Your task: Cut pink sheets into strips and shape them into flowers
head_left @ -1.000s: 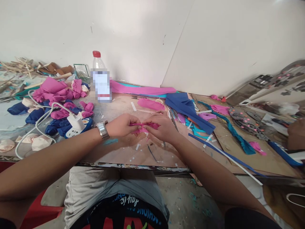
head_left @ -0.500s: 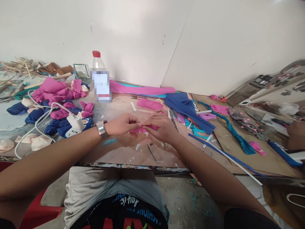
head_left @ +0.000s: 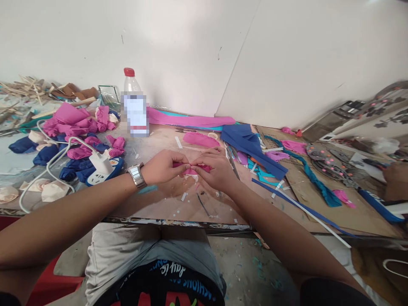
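Over the middle of the table, my left hand (head_left: 164, 166) and my right hand (head_left: 213, 168) meet fingertip to fingertip. Both pinch a small pink fabric piece (head_left: 195, 169) stretched between them. The thumbs press on its near side, and some of the fabric is hidden by the fingers. A watch sits on my left wrist. Just beyond the hands lies another flat pink strip (head_left: 200, 139), with a cream ring at its right end. Small white scraps lie on the table below the hands.
Pink and blue fabric bundles (head_left: 72, 121), a white cable and a power strip (head_left: 103, 172) are at left. A bottle (head_left: 130, 83) stands behind. Right are blue fabric (head_left: 245, 144), a white stick (head_left: 314, 217), a teal braid (head_left: 312, 176) and another person's hand (head_left: 397, 180).
My left fingers have closed in along the pink piece, and its lower edge hangs differently. My right hand has shifted slightly. The surroundings look the same.
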A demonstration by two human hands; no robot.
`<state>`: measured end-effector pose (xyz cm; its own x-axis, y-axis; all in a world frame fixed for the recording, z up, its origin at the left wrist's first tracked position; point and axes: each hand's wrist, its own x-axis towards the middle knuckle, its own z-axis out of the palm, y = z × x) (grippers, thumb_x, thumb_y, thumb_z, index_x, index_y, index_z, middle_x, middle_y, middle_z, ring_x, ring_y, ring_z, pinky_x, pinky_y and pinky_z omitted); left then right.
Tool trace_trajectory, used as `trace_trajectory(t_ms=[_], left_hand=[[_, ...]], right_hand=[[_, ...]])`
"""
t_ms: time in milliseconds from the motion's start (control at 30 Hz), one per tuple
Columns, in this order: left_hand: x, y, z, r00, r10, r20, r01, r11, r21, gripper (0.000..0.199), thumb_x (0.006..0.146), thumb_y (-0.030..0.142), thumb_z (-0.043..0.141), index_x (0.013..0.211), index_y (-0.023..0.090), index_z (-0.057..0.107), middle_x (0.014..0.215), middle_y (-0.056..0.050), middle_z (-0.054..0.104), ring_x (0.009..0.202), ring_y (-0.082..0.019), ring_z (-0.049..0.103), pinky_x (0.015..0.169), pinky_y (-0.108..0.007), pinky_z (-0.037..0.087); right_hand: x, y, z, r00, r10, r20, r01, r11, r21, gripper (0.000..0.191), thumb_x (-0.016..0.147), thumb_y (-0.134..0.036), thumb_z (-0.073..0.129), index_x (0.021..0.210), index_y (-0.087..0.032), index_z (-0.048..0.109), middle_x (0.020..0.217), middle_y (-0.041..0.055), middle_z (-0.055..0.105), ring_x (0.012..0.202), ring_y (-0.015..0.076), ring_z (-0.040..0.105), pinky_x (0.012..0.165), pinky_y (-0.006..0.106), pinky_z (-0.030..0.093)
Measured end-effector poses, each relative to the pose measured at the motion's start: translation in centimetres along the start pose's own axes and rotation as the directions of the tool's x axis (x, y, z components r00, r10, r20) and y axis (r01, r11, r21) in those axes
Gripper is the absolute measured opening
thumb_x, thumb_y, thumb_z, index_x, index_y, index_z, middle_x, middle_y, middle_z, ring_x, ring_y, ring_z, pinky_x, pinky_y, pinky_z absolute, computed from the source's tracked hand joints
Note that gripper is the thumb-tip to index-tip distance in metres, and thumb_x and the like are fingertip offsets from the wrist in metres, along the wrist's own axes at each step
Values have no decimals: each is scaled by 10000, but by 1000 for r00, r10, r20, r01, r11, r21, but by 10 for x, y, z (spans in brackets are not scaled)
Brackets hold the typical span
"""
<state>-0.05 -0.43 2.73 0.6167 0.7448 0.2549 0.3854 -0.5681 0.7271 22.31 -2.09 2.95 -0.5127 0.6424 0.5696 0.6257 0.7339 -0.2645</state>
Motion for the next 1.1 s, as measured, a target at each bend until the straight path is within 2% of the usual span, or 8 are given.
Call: trace_trajectory(t_ms=[100, 233, 433, 600, 833, 1100], left_hand=[[-1, 4, 0, 999, 14, -41, -9, 994, 113, 266, 950, 347, 572, 858, 168, 745, 727, -5, 710, 648, -119, 583, 635, -243, 381], [-3, 5, 2, 992, 100, -74, -74, 952, 296, 228, 955, 319, 571, 867, 187, 734, 708, 3, 696, 628, -125, 576, 635, -256, 355], [-4, 1, 3, 978, 201, -56, -153, 872, 465, 287, 1007, 341, 498, 907, 199, 726, 796, -19, 747, 703, -163, 653, 642, -278, 370], [-4, 1, 4, 970, 237, -51, -185, 860, 476, 293, 1020, 365, 488, 968, 218, 736, 866, -13, 774, 746, -167, 686, 654, -283, 392], [-2, -3, 3, 975, 216, -46, -171, 870, 462, 288, 1020, 362, 501, 947, 214, 737, 843, -14, 766, 751, -170, 680, 669, -279, 388], [-2, 5, 4, 994, 105, -27, -88, 926, 366, 194, 949, 277, 567, 839, 187, 699, 684, 0, 676, 604, -133, 562, 612, -258, 326]], right_hand=[[0, -1, 0, 1000, 9, 0, -9, 1000, 1, 113, 926, -300, 700, 844, -239, 748, 824, -2, 777, 890, 212, 668, 961, 419, 336], [0, -2, 0, 1000, 22, 10, -23, 1000, 22, 127, 936, -300, 682, 842, -227, 727, 829, 1, 763, 888, 213, 654, 946, 412, 342], [0, -1, 0, 994, 70, 88, -75, 996, 56, 120, 964, -274, 614, 885, -216, 683, 900, 18, 756, 978, 232, 616, 953, 410, 328], [0, -4, -2, 988, 70, 135, -81, 994, 80, 143, 981, -265, 538, 890, -211, 633, 937, 32, 740, 1075, 250, 583, 994, 432, 284], [2, -2, -1, 987, 103, 123, -116, 988, 105, 155, 950, -316, 601, 844, -217, 656, 875, 21, 737, 958, 233, 601, 956, 413, 327], [1, -4, -1, 988, 98, 117, -110, 989, 98, 131, 933, -248, 574, 821, -213, 632, 850, 16, 722, 942, 224, 604, 968, 420, 320]])
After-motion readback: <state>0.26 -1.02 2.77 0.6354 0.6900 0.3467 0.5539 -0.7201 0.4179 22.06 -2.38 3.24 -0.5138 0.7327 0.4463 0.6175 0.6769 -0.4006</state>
